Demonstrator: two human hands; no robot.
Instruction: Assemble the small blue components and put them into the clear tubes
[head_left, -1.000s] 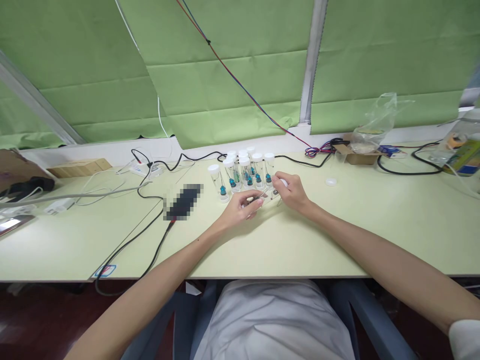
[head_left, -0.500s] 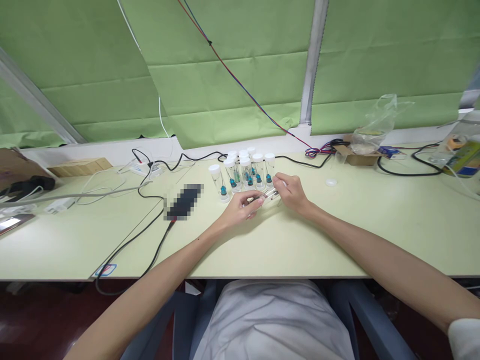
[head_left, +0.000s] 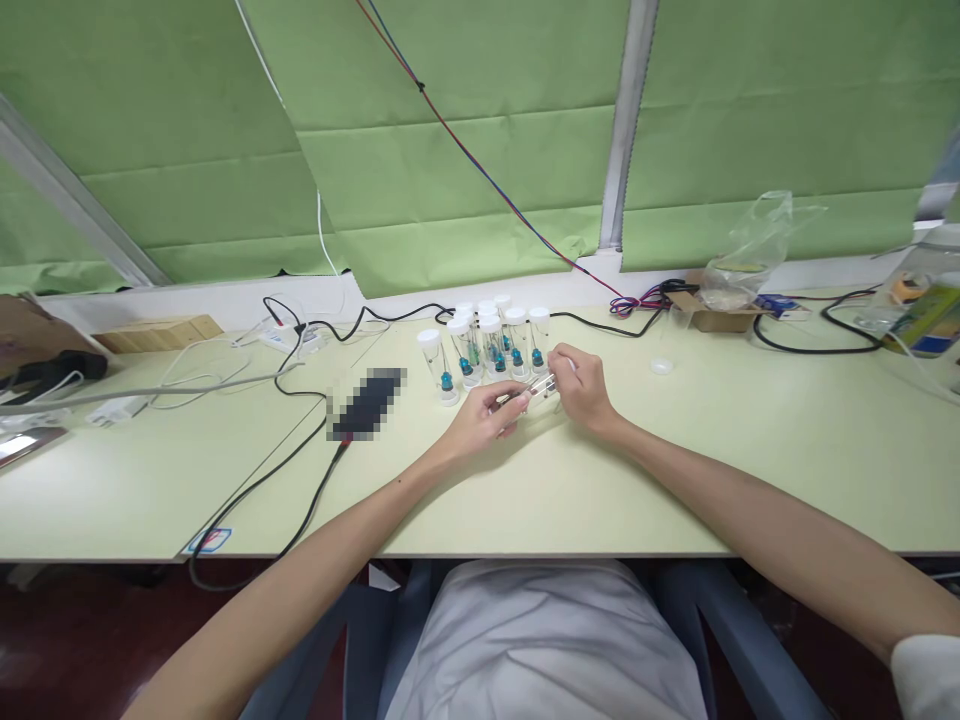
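My left hand [head_left: 491,412] is closed, thumb against fingers, on a slender clear piece [head_left: 541,384] with thin wire-like parts. From the other side my right hand [head_left: 581,385] pinches the far end of this piece; its fingertips hide what they grip there. Just beyond both hands stands a cluster of clear tubes [head_left: 491,345] with white caps, each with a teal and dark part inside. One capped tube [head_left: 435,368] stands slightly apart at the cluster's left. Right of my hands, a white round base or cap [head_left: 661,366] sits on the table, with a faint clear wall above it.
A dark blurred-out device [head_left: 367,403] with a black cable [head_left: 315,500] lies left of my hands. At the back right stand a small cardboard box [head_left: 720,315] with a plastic bag [head_left: 754,250] and a large clear container [head_left: 926,290]. A wooden block [head_left: 161,333] lies back left.
My right hand has shifted very slightly, and a little more of the clear piece shows between the hands. The left hand keeps its hold; the tubes stand as before.
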